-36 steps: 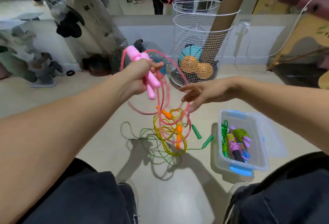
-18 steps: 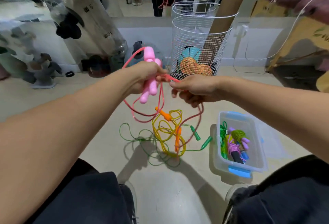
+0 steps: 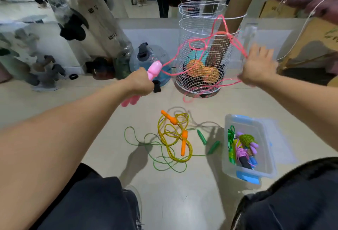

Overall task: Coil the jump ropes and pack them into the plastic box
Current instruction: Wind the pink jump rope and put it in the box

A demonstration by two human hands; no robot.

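The thin pink plastic jump rope [image 3: 199, 47] feels light and floppy, so my left hand [image 3: 140, 83] grips both handles while my right hand [image 3: 257, 69], fingers spread, hooks the cord.

The scene was brightly and evenly lit from overhead. Soft grey shadows of the arms fell on the pale floor [image 3: 182, 202] toward six o'clock. Motion blur smeared the right hand [image 3: 258, 67] and pink rope [image 3: 206, 41]. Wide-angle distortion bent the edges, and the far background at twelve o'clock looked soft.
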